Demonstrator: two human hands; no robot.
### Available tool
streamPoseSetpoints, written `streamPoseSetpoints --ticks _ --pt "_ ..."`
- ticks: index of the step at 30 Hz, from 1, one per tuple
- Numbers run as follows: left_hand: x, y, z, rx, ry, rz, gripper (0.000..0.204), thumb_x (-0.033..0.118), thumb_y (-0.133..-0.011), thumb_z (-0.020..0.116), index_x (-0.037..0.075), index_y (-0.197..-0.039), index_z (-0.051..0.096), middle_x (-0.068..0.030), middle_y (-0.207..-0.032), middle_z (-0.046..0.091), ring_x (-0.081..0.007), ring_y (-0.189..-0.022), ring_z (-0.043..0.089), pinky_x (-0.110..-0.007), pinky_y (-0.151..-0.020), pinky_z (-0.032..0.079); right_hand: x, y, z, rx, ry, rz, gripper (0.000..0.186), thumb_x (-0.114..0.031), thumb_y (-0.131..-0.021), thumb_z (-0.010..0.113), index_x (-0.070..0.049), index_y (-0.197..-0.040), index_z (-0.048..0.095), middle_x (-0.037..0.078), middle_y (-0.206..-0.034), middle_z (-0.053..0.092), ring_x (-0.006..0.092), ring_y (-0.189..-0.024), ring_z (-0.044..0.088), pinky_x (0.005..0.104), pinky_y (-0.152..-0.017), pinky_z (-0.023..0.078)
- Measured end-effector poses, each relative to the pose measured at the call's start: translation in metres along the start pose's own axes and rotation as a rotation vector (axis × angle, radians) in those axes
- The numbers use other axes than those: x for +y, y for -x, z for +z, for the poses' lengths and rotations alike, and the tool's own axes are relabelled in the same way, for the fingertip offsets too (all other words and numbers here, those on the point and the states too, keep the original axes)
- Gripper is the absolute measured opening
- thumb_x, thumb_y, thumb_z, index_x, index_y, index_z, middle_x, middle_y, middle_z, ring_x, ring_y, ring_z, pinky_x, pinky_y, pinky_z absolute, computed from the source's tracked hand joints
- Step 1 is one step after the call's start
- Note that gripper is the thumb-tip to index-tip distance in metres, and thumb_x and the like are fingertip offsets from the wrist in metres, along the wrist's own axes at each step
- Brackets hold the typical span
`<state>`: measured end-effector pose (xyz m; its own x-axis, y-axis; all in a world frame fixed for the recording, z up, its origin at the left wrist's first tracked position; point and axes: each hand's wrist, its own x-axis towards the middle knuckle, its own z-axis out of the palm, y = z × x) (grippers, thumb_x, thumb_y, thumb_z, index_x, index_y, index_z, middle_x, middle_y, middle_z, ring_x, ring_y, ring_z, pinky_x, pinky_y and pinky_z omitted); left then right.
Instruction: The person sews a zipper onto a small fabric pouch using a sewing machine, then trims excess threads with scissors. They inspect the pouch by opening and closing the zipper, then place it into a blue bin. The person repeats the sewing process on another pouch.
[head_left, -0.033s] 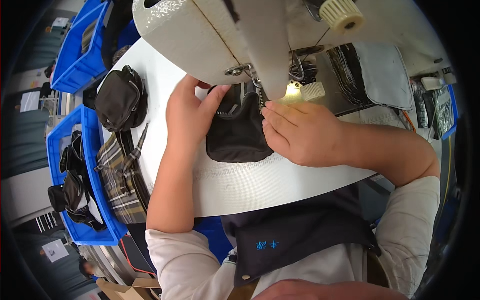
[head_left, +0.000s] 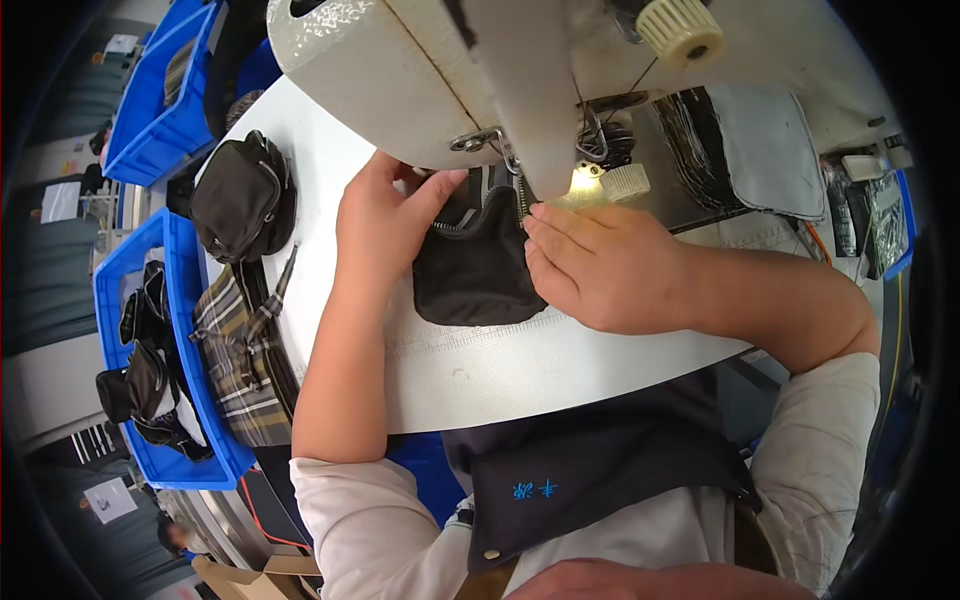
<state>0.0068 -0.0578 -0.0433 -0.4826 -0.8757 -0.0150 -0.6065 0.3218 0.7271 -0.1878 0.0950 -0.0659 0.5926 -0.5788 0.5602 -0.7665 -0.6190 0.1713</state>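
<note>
Head view, one: left lens of a fisheye pair worn on your head. Upright, unmirrored. Faces down at close range, near-centred on the pouch [head_left: 468, 282]; takes in worktop [head_left: 480, 376], machine [head_left: 400, 85] along the top, your forearms [head_left: 348, 375] either side. Rim dark.

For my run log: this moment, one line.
left hand: on black pouch | right hand: at its zipper | sewing machine: above pouch
</note>
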Motion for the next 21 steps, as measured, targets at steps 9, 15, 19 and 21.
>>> streamPoseSetpoints --ticks 9,15,19,21 --pt "0.035 -0.001 -0.002 -0.31 -0.28 -0.055 0.04 0.027 -0.082 0.078 0.003 -0.113 0.071 -0.0107 -0.099 0.075 -0.025 -0.087 0.07 -0.033 -0.079 0.052 -0.003 0.004 0.001 0.003 0.032 0.003 0.009 -0.007 -0.08 0.067 0.001 -0.085 0.066 0.019 -0.096 0.072 0.0296 -0.093 0.071 0.0335 -0.074 0.058" --pt "0.018 -0.002 0.003 -0.219 -0.014 0.049 0.04 0.026 -0.082 0.082 -0.007 -0.103 0.072 -0.0079 -0.079 0.07 -0.01 -0.071 0.056 -0.026 -0.07 0.049 -0.003 0.003 -0.001 -0.003 0.02 0.001 0.015 -0.01 -0.077 0.067 0.003 -0.086 0.066 0.021 -0.094 0.071 0.0308 -0.091 0.071 0.0334 -0.073 0.059" --pt "0.015 -0.003 0.005 -0.218 0.035 0.007 0.039 0.025 -0.082 0.081 -0.007 -0.103 0.072 -0.0074 -0.083 0.07 -0.0103 -0.074 0.057 -0.026 -0.07 0.049 -0.003 0.004 0.004 0.053 -0.01 -0.004 0.026 -0.013 -0.072 0.067 0.007 -0.088 0.066 0.025 -0.089 0.07 0.0331 -0.087 0.071 0.0344 -0.068 0.06" --pt "0.017 -0.002 0.005 -0.222 0.053 -0.027 0.04 0.026 -0.081 0.08 -0.006 -0.104 0.071 -0.0078 -0.087 0.071 -0.0113 -0.077 0.059 -0.027 -0.073 0.049 -0.003 0.004 0.004 0.061 -0.008 0.0 0.026 -0.013 -0.071 0.067 0.007 -0.088 0.066 0.025 -0.089 0.07 0.0332 -0.087 0.071 0.0345 -0.068 0.06"
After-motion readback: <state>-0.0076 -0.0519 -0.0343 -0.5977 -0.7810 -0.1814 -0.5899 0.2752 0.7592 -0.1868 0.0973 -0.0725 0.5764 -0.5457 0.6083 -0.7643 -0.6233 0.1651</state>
